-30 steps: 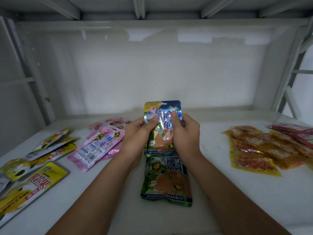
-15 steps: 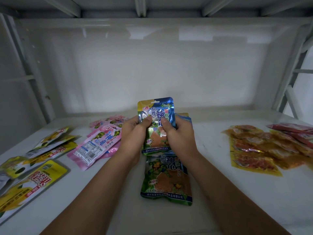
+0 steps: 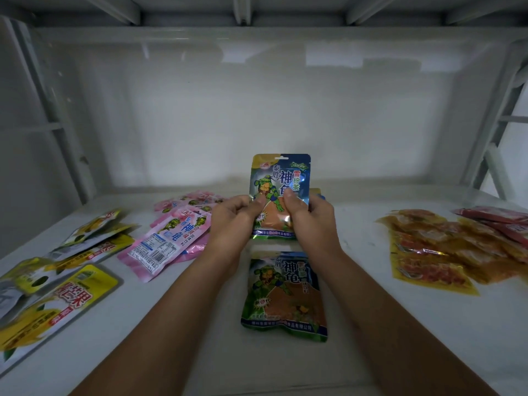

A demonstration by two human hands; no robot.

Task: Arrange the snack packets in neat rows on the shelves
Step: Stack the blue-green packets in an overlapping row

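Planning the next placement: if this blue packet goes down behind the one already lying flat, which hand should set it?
Probably either: left hand and right hand both pinch the blue packet, directly above the flat packet.

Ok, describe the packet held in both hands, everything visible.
The held packet is a glossy foil-like pouch, blue and green with a yellow top-left corner, a cartoon turtle, large white Chinese characters and an orange panel lower down. It stands nearly upright, front to the camera, above the shelf, at the middle. The left hand and right hand pinch its lower half, thumbs on the front. A similar packet lies flat just below it, and the edge of another packet shows behind the right hand.
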